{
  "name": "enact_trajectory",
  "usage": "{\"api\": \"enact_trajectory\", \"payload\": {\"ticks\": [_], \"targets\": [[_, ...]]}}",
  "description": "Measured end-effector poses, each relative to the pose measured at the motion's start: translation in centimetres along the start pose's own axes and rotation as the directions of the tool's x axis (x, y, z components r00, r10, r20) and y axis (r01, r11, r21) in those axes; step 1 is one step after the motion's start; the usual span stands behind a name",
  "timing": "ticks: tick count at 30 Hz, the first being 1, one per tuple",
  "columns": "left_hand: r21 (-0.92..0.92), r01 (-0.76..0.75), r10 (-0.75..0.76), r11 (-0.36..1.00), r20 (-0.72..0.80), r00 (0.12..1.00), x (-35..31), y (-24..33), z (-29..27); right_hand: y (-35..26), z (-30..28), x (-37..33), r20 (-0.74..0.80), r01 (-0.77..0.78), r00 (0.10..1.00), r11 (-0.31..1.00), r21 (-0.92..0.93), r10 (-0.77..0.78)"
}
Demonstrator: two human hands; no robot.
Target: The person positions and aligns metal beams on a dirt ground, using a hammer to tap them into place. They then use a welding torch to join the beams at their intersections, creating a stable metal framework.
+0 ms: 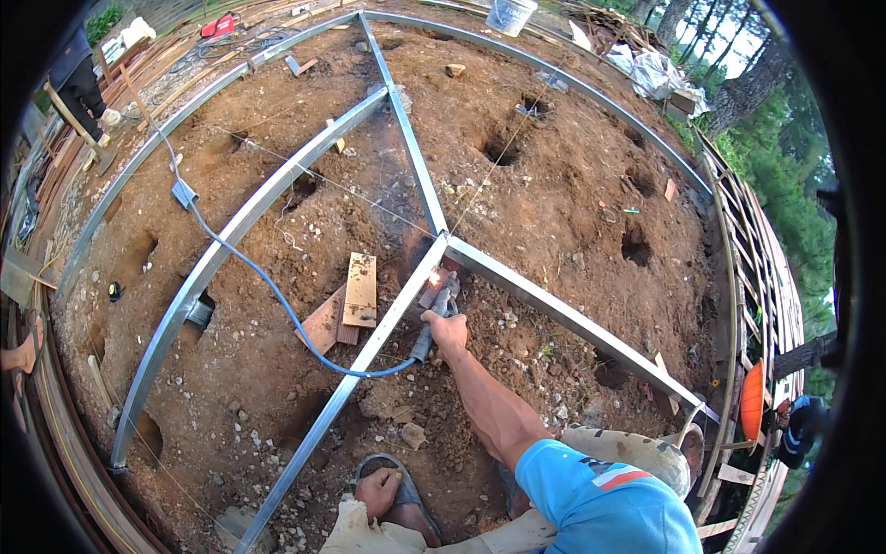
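My right hand [448, 333] is closed round the body of a grey power tool [441, 297] that looks like an angle grinder. A blue cord [277, 291] runs from the tool's tail. Its head meets a silver metal beam [369, 353] just below the joint where several beams come together, and a bright orange spark glows there. My bare forearm reaches in from the lower right under a light blue sleeve [604, 494]. My left hand is out of view. Below the beam, my foot [378, 491] stands on the dirt in a dark sandal.
Curved steel beams [249, 231] frame dirt ground with several dug holes [498, 150]. Wooden boards [361, 291] lie left of the tool, and thin strings cross the site. A bucket [510, 15] stands at the back; an orange hard hat [752, 402] is at right. Another person [78, 78] stands far left.
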State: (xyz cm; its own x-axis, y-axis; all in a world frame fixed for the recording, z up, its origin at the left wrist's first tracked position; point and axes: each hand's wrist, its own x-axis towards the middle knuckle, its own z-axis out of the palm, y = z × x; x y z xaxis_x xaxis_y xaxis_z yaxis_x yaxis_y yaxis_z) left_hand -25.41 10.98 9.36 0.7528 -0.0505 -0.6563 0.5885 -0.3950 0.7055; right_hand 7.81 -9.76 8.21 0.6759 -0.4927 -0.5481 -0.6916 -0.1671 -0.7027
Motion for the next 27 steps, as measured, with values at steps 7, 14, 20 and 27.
{"api": "enact_trajectory", "payload": {"ticks": [7, 14, 20, 27], "targets": [[0.03, 0.072, -0.073, 0.997, 0.017, 0.997, 0.1, 0.0, 0.0, 0.4, 0.2, 0.1, -0.02, 0.011, 1.0, 1.0, 0.009, -0.011], [-0.051, -0.006, 0.005, 0.999, -0.01, 1.0, -0.2, 0.3, 0.1, 0.6, 0.1, 0.2, 0.011, 0.023, 1.0, 0.999, -0.036, -0.023], [-0.079, 0.062, -0.061, 0.995, 0.013, 0.998, -0.4, 1.2, -0.2, 1.0, 0.4, 0.8, 0.018, 0.022, 1.0, 0.997, -0.071, -0.021], [-0.017, 0.039, -0.039, 0.999, 0.005, 0.999, 0.0, 0.1, 0.0, 1.1, 0.1, 0.8, 0.064, -0.018, 0.998, 0.998, -0.065, 0.022]]}}
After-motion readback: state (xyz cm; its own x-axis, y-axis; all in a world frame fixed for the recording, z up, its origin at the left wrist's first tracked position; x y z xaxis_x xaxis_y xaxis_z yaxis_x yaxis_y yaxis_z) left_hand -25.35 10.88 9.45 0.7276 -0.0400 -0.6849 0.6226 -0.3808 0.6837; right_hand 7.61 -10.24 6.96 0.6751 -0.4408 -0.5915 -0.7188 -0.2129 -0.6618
